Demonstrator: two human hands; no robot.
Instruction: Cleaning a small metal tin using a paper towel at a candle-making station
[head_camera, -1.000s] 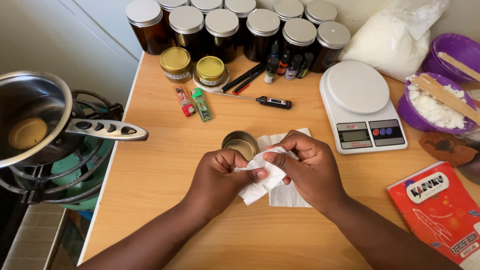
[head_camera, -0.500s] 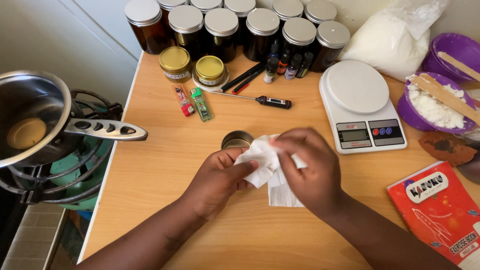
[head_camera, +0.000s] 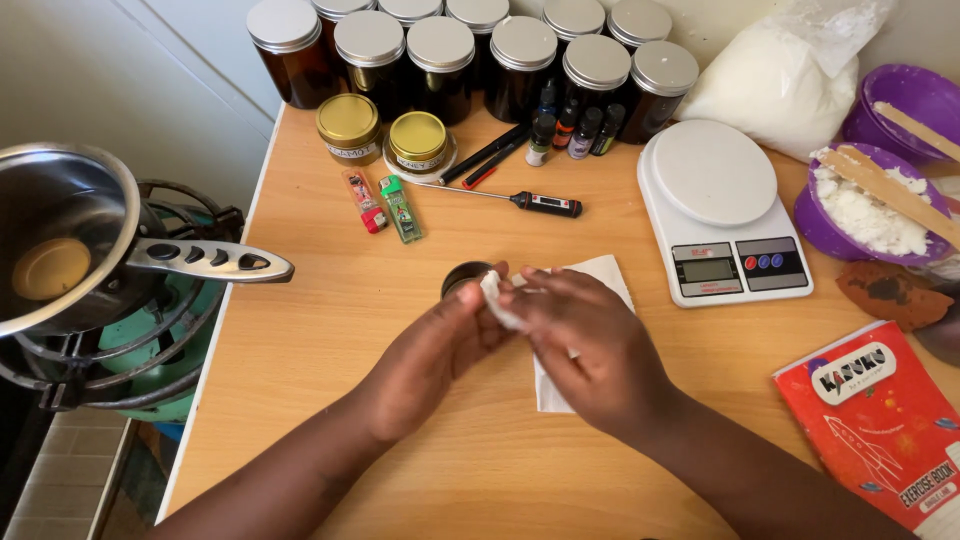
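Note:
My left hand (head_camera: 428, 352) holds a small round dark tin (head_camera: 462, 277) just above the wooden table (head_camera: 330, 320); only the tin's far rim shows. My right hand (head_camera: 585, 345) pinches a wad of white tissue (head_camera: 496, 298) and presses it against the tin's mouth. A second white tissue (head_camera: 598, 275) lies flat on the table under my right hand, mostly covered by it.
Amber jars with silver lids (head_camera: 440, 50) line the back edge. Two gold-lidded tins (head_camera: 417, 140), two lighters (head_camera: 401, 208), a probe thermometer (head_camera: 530, 202), a white scale (head_camera: 720, 210), purple bowls of white flakes (head_camera: 870, 205) and a red notebook (head_camera: 880, 420) surround me. A saucepan (head_camera: 60, 240) sits on a burner at left.
My hands closed together: the right hand bunched the tissue and pushed it onto the tin, which now is nearly hidden behind my fingers.

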